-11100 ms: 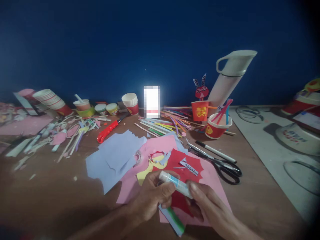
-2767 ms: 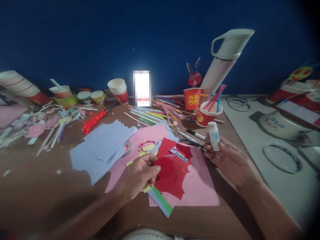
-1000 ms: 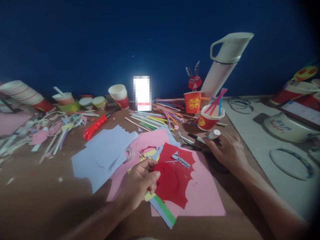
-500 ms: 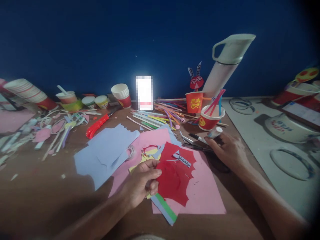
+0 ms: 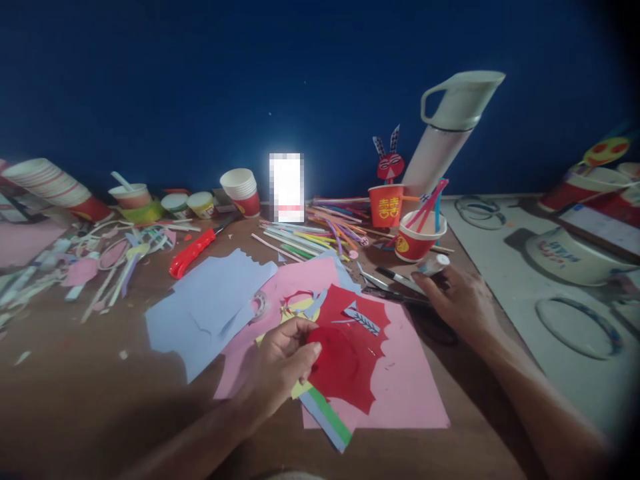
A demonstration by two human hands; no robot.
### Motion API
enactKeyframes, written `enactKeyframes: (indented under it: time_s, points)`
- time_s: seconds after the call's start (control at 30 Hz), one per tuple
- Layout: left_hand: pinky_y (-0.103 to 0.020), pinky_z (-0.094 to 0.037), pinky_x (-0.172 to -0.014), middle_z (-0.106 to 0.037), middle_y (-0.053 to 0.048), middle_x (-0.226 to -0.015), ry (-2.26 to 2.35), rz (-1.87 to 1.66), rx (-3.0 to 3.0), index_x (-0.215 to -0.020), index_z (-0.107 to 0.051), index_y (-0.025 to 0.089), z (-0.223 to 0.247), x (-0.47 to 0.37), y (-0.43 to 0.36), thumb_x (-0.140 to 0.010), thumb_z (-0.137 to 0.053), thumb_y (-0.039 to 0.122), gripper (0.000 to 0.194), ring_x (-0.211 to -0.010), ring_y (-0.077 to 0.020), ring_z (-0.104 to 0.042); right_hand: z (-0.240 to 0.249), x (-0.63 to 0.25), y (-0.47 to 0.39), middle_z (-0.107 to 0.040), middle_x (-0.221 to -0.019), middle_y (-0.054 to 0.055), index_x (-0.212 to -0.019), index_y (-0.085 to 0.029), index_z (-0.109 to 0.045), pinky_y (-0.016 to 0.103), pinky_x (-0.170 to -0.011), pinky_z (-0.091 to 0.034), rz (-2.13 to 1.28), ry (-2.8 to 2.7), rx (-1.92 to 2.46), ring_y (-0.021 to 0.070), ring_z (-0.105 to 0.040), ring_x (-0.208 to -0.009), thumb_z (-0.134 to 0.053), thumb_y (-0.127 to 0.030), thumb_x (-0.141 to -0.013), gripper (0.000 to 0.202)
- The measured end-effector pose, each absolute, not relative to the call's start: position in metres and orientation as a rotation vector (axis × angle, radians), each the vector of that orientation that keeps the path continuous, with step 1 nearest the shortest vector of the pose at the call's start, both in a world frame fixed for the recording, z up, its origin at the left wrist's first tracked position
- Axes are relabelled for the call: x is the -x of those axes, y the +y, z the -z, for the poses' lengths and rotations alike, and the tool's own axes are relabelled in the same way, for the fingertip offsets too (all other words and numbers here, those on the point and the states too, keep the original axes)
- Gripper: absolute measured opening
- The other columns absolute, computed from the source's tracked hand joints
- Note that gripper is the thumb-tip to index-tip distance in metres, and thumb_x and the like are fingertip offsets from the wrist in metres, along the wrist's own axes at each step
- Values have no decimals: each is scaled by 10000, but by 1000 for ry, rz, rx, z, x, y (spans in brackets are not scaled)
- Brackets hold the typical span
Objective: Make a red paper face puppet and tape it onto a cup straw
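My left hand (image 5: 287,357) is closed in a pinch on the edge of a round red paper piece (image 5: 331,350). That piece overlaps a scallop-edged red paper sheet (image 5: 367,380) of nearly the same colour, so its outline is hard to see. Beneath them lies pink paper (image 5: 415,393), along with yellow paper scraps. A patterned blue-grey paper strip (image 5: 363,320) rests on the red sheet. At the right, my right hand (image 5: 457,300) is closed around a small white-capped tube (image 5: 434,265), likely a glue stick. A black-and-white marker (image 5: 400,280) and dark-handled scissors (image 5: 395,295) lie beside it.
Light blue paper (image 5: 200,307), a tape roll (image 5: 259,305) and a red-handled cutter (image 5: 193,255) lie left. Coloured pipe cleaners (image 5: 300,237) spread behind. Paper cups (image 5: 420,247), a leaning flask (image 5: 445,140) and a bright pixelated screen (image 5: 287,187) stand along the wall.
My left hand has turned slightly, its thumb now lying over the round red piece, which shows more clearly. My right hand stays on the tube. The whole view has shifted a little.
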State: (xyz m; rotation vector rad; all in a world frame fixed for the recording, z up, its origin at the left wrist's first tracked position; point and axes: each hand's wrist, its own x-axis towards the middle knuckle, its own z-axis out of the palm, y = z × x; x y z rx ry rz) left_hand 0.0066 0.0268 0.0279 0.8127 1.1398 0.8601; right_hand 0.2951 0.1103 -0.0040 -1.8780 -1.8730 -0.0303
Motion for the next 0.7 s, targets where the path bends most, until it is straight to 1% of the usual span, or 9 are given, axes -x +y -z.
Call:
enactKeyframes:
  time_s: [0.17, 0.33, 0.4, 0.5, 0.57, 0.63, 0.7]
  points:
    - [-154, -317, -439, -472, 72, -488, 1226, -914, -908, -842, -566, 146, -37, -9, 24, -719, -616, 235, 160, -437, -37, -386, 3, -296, 111, -583, -593, 35, -648, -198, -526, 287, -549, -331, 25, -1875, 1856, 192, -536, -555, -489, -488, -801, 330]
    - [-155, -305, -430, -461, 73, -501, 1199, -879, -967, -855, -558, 149, -34, -8, 24, -739, -593, 236, 149, -438, -40, -372, 7, -301, 114, -604, -622, 36, -722, -198, -571, 319, -619, -362, 53, -1872, 1871, 214, -563, -607, -466, -495, -816, 329]
    - [-159, -316, -445, -475, 60, -536, 1226, -907, -1009, -860, -558, 149, -31, -7, 24, -756, -577, 234, 136, -468, -48, -393, 8, -301, 114, -606, -624, 40, -700, -199, -562, 321, -616, -359, 59, -1906, 1887, 221, -570, -616, -467, -498, -815, 334]
    - [-186, -374, -511, -509, 20, -654, 1234, -953, -1189, -854, -565, 149, -25, -5, 22, -783, -552, 228, 107, -554, -73, -453, 9, -300, 115, -587, -570, 43, -621, -199, -514, 308, -571, -344, 49, -1950, 1938, 227, -576, -598, -468, -503, -812, 362]
    - [-205, -400, -555, -510, 3, -727, 1224, -993, -1364, -854, -570, 157, -21, -3, 22, -802, -533, 207, 81, -606, -88, -471, 8, -299, 115, -580, -543, 38, -621, -198, -510, 304, -550, -336, 25, -1942, 1962, 225, -575, -568, -479, -503, -803, 356]
    - [-213, -406, -571, -506, -2, -755, 1207, -1043, -1518, -858, -570, 168, -19, -2, 22, -814, -518, 175, 68, -634, -98, -473, 4, -300, 114, -614, -591, 31, -750, -188, -568, 306, -552, -349, -31, -1917, 1946, 215, -581, -563, -511, -488, -789, 308]
    - [-212, -405, -564, -505, -2, -747, 1196, -1089, -1622, -864, -564, 175, -19, -1, 22, -818, -505, 144, 81, -635, -101, -469, -2, -302, 112, -654, -686, 22, -969, -199, -582, 319, -579, -377, -77, -1881, 1916, 206, -594, -577, -554, -477, -771, 343]
